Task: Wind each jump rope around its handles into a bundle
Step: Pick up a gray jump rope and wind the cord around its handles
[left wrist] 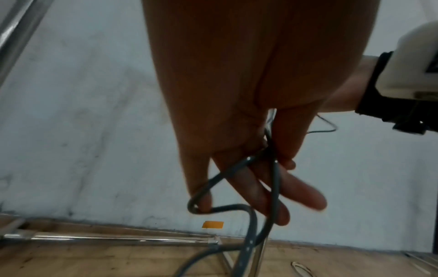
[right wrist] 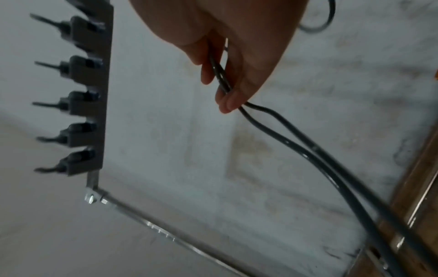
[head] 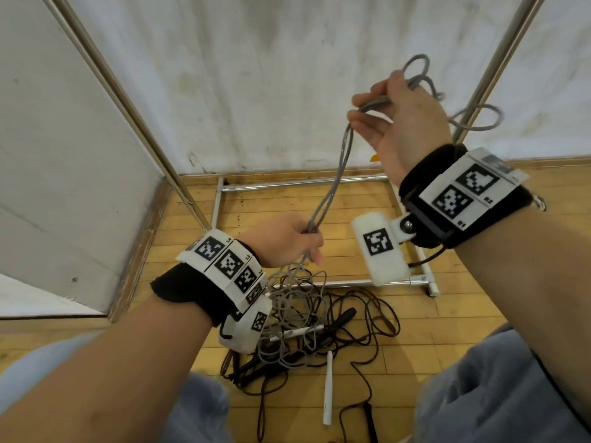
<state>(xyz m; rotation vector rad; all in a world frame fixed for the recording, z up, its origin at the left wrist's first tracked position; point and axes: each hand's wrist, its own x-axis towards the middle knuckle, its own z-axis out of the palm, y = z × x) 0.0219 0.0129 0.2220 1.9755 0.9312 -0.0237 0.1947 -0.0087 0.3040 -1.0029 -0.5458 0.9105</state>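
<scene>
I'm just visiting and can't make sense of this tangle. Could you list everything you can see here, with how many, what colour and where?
Grey rope: one, grey, doubled strand stretched between the two hands, its loose coils on the floor below.
Black rope: at least one, black, tangled on the floor with the grey coils.
White handles: two visible, white, one lying alone on the floor, one in the tangle.
Black handle: one clear, black, in the tangle.
Metal frame: one, silver, on the floor by the wall.
Hook rack: one, dark grey, on the frame's upright.
Wooden floor: tan boards.
Wall: white, smudged.
Left hand: grips the grey rope low.
Right hand: holds the grey rope high, loops hanging behind it.
</scene>
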